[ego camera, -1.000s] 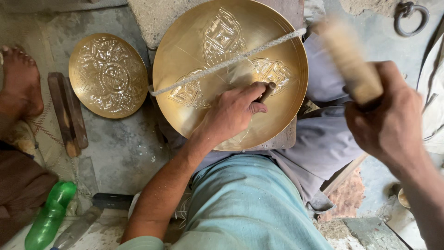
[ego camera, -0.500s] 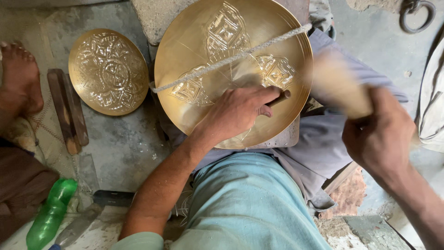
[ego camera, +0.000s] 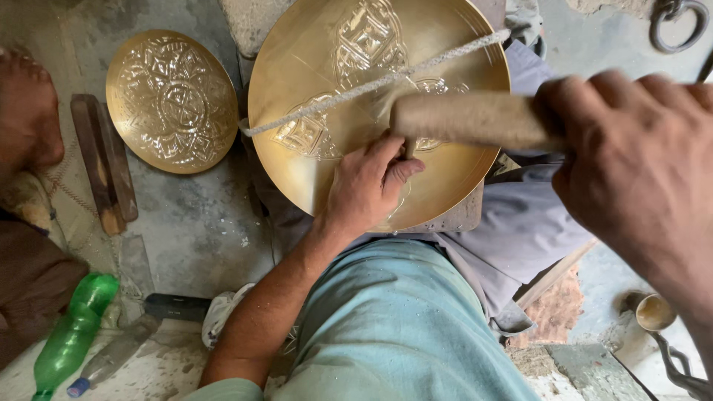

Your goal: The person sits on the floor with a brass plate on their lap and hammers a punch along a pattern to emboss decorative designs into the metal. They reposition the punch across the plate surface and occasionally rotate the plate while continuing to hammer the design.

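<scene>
Mid-engraving: our left hand (ego camera: 368,189) pinches a small punch on the round brass plate (ego camera: 312,171), right hand (ego camera: 631,160) fisted around the wooden mallet (ego camera: 464,119) above it; next strike needs a square hit

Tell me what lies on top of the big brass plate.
A pale cord stretches across the big brass plate. The left hand rests on it, and the right hand holds a wooden handle above. Whatever the left fingers pinch is hidden.
</scene>
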Demonstrator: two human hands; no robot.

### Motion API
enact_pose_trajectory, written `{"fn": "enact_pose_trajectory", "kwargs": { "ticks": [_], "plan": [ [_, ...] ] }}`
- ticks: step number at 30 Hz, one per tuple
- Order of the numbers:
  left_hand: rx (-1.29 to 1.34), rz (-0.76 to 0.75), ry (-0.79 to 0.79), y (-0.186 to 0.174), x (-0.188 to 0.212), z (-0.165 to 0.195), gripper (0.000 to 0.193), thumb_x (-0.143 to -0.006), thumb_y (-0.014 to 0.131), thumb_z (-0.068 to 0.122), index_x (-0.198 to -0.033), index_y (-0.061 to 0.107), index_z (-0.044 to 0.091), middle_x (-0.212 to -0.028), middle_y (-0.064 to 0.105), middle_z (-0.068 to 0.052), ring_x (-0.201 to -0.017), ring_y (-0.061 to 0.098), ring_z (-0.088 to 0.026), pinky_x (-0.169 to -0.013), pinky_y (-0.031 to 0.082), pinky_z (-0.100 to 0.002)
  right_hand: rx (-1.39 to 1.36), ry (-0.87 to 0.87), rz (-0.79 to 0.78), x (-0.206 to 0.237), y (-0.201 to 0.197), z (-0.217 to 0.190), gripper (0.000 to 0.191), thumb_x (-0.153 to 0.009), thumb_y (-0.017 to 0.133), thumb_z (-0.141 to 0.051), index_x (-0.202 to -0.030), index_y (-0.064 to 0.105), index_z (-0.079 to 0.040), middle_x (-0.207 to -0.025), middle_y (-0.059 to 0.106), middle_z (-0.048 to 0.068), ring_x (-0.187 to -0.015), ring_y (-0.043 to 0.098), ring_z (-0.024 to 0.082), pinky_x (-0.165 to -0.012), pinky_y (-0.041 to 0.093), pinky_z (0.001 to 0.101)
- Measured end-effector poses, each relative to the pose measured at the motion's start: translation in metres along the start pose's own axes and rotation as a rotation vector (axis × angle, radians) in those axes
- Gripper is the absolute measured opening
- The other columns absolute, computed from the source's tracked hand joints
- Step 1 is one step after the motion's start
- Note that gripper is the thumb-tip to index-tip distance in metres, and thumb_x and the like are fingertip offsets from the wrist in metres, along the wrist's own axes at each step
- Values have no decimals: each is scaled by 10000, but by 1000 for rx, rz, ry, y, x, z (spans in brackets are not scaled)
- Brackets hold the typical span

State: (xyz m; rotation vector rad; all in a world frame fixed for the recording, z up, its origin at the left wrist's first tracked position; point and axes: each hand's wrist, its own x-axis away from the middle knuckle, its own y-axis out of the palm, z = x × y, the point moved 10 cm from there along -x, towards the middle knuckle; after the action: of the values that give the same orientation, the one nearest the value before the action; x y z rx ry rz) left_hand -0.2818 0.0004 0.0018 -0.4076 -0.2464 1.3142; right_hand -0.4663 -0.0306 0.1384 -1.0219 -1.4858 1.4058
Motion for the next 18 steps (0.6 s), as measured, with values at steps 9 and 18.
{"fn": "enact_pose_trajectory", "kwargs": {
  "ticks": [9, 18],
  "plan": [
    [-9, -23, 38, 2, 0, -5, 281, -1016, 681, 292, -1177, 566, 92, -993, 700, -89, -909, 716, -338, -735, 555, -462, -260, -16, -27, -12, 6, -3, 322, -843, 620, 120, -1154, 648, 45, -954, 695, 249, -808, 695, 404, -725, 557, 453],
    [-36, -54, 68, 4, 1, -5, 283, -991, 698, 276, -1153, 552, 97, -1005, 685, -103, -912, 694, -358, -734, 529, -485, -716, 417, -86, 7, 45, 34, 407, -833, 623, 6, -1216, 486, -6, -966, 683, 115, -868, 712, 276, -722, 572, 364]
  ]
}}
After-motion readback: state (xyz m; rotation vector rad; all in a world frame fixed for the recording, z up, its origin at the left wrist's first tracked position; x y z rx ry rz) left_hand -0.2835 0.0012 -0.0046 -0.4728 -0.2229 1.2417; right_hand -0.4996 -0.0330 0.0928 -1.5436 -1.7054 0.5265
